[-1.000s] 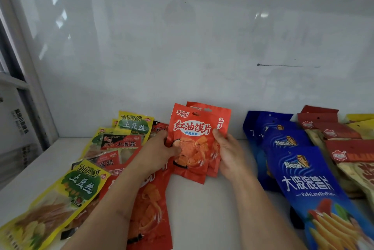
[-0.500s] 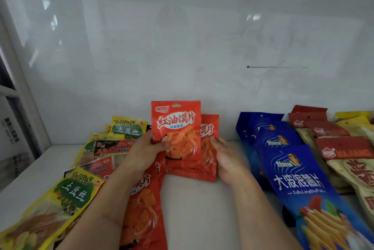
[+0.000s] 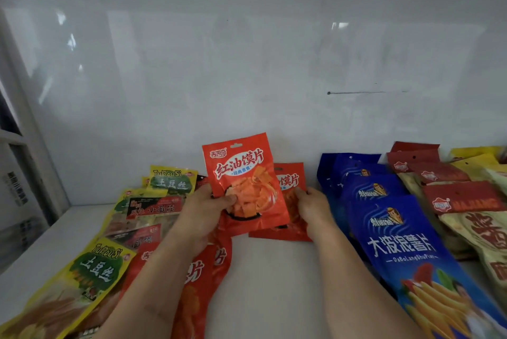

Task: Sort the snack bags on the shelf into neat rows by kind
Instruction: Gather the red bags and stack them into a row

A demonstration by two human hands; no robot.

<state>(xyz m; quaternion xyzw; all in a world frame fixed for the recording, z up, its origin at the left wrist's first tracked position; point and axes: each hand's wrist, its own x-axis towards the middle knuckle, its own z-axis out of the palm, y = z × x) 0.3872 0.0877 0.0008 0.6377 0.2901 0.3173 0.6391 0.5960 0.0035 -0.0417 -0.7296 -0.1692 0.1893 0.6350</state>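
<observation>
Pinching red bag (image 3: pixel 242 182) w/ left hand (image 3: pixel 204 212) fingers (image 3: pixel 225 199).

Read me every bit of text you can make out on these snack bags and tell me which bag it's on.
"红油馍片": orange bag in the left hand.
"馍片": second orange bag, held by the right hand.
"TuDouSi", "土豆丝": yellow-green bags.
"小面筋": red-black bag.
"大波浪薯片", "DaBoLangShuPian": blue bag.
Brand logos, small subtitles and the dark red bags' text: too blurred.

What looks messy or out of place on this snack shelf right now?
The left pile is jumbled: yellow bags, dark-labelled bags and orange bags overlap at odd angles. The blue bags on the right lie in a neat overlapping row.
</observation>
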